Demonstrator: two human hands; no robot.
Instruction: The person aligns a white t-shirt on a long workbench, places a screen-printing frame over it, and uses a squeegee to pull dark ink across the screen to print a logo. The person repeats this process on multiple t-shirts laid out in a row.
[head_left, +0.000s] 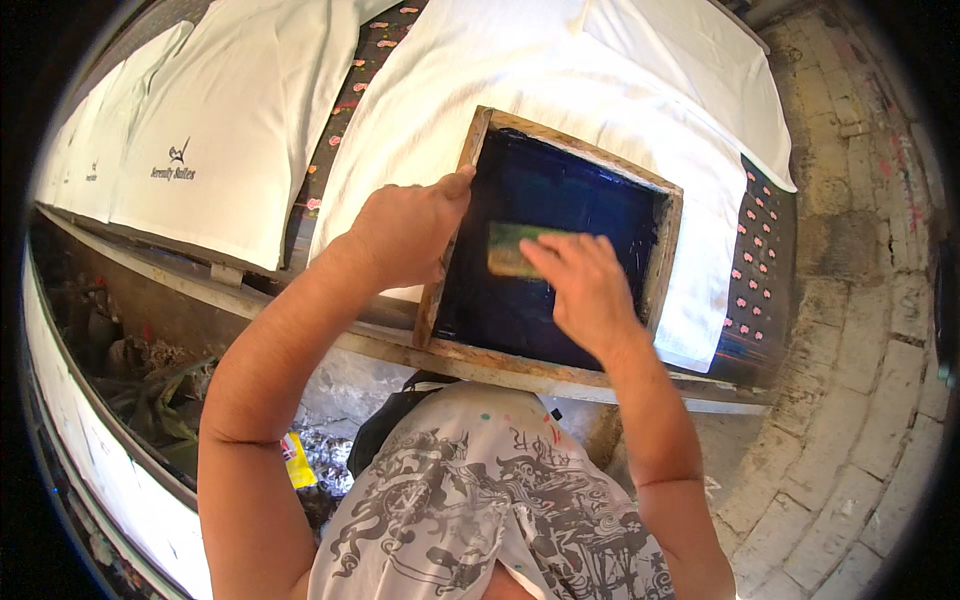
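Note:
A wood-framed printing screen (575,125) lies on a white T-shirt (400,120) spread over the table. Its inner mesh is dark blue and looks wet with ink. My left hand (415,230) is closed round the left side of the frame. Inside the frame, my right hand (585,285) grips a small squeegee (510,250) with a greenish, worn body, held against the dark mesh. The squeegee's lower edge is a little blurred, and my fingers cover its right end.
More white shirts (230,130) lie to the left, with dark printed designs. The table's dark cover with pink marks (755,260) shows at the right. A wooden rail (240,300) runs along the near edge. Beyond the table's right end is a block wall (850,400).

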